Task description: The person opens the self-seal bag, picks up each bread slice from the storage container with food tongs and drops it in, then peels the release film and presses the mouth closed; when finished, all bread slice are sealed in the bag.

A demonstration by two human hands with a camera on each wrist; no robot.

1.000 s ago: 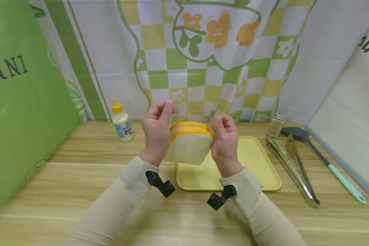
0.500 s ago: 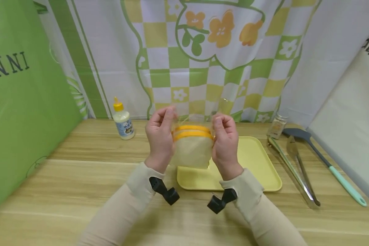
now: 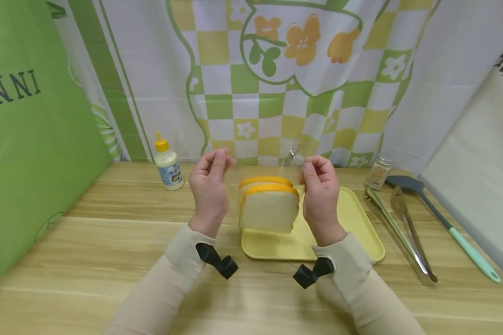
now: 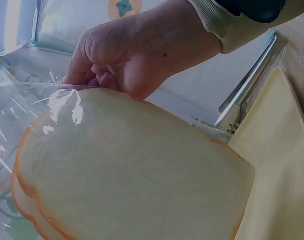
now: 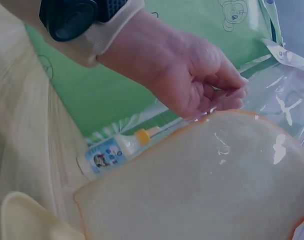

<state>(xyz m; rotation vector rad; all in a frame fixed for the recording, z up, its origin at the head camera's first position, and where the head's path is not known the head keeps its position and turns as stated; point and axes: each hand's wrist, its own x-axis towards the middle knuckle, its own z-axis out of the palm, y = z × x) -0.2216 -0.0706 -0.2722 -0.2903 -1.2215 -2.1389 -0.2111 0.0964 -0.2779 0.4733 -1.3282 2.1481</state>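
Note:
Two thick slices of white bread (image 3: 270,209) with orange crusts, one behind the other, sit in a clear plastic bag (image 4: 11,120). The bag hangs above the front half of a yellow tray (image 3: 352,218). My left hand (image 3: 210,193) pinches the bag's upper left edge between thumb and fingers. At the upper right edge, my right hand (image 3: 322,200) pinches the film the same way. In the left wrist view, the right hand (image 4: 126,55) shows beyond the bread; the right wrist view shows the left hand (image 5: 179,70) across it. Clear film is hard to see from the head view.
A yellow-capped squeeze bottle (image 3: 169,170) stands at the back left. Right of the tray lie metal tongs (image 3: 398,228) and a spatula (image 3: 440,216) with a mint handle. A small glass jar (image 3: 378,172) stands behind them. Patterned curtains enclose the wooden table (image 3: 88,260).
My hands have spread apart, the left shifting left and the right shifting right, after coming closer together half a second ago. The bagged bread has moved slightly right and lower.

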